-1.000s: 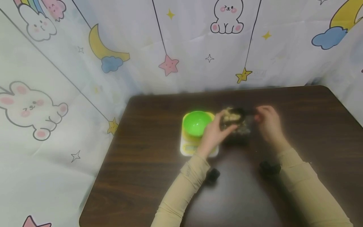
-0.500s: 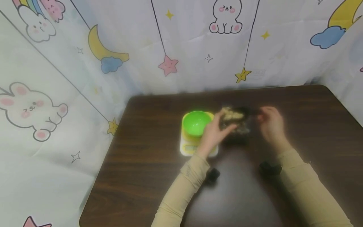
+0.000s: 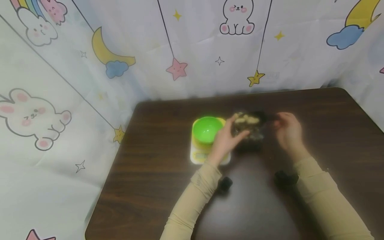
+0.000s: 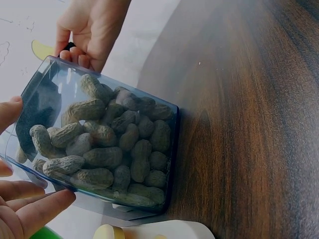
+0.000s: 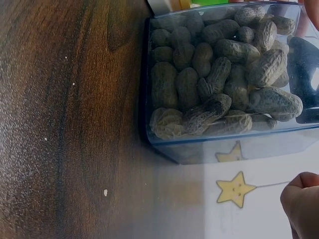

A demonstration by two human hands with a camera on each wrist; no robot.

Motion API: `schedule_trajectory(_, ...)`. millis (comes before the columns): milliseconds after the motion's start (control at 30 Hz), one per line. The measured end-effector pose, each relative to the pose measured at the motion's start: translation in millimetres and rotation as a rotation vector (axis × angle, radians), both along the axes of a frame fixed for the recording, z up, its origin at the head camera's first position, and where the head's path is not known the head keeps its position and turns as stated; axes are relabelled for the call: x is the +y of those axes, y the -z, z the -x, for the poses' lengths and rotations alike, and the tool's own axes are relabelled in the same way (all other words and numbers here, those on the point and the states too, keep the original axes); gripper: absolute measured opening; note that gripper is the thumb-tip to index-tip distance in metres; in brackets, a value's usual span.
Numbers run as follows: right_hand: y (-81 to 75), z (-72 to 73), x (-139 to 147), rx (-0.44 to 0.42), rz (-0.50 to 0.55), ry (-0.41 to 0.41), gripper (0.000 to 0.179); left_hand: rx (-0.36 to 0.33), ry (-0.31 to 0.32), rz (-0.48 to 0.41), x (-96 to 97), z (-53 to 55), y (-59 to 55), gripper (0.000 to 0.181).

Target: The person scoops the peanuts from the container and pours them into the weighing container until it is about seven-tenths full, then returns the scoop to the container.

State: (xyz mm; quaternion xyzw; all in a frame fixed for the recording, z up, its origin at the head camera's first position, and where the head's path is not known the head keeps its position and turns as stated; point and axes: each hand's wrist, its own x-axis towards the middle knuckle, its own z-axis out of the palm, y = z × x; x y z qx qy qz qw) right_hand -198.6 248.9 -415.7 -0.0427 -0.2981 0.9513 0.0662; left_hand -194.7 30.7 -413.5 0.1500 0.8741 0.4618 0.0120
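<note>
A clear plastic container [image 4: 172, 144] of unshelled peanuts [image 4: 102, 157] stands on the table, its top tilted out of neither wrist view completely. My left hand [image 3: 225, 141] grips it from the left, thumb in front and fingers at the far side. On the other side my right hand [image 3: 288, 131] pinches a thin black handle [image 4: 68, 47] at the container's rim. A broad dark shape inside the container [image 4: 40, 117], seen through the wall, looks like the scoop end of that handle. Peanuts lie around it, and its exact outline is blurred.
Left of the container a green bowl [image 3: 207, 131] sits on a yellow and white kitchen scale [image 3: 195, 160], partly covered by my left hand. A brown wooden table [image 3: 144, 140] lies beneath everything. A printed curtain [image 3: 198, 40] hangs behind its far edge.
My right hand has shifted slightly to the right. The dark scoop end has moved from over the peanuts toward the container's right side. My left hand keeps its grip.
</note>
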Motion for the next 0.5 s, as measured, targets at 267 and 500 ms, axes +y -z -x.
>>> schedule_trajectory(267,1.2,-0.5,1.5,0.020,0.027,-0.012,0.011,0.012,0.001,0.006,-0.3,-0.6,-1.8,0.078)
schedule_trajectory(500,-1.9,-0.2,3.5,0.027,0.072,-0.024,0.015,0.038,0.004,0.008,0.2,0.5,-0.9,0.077)
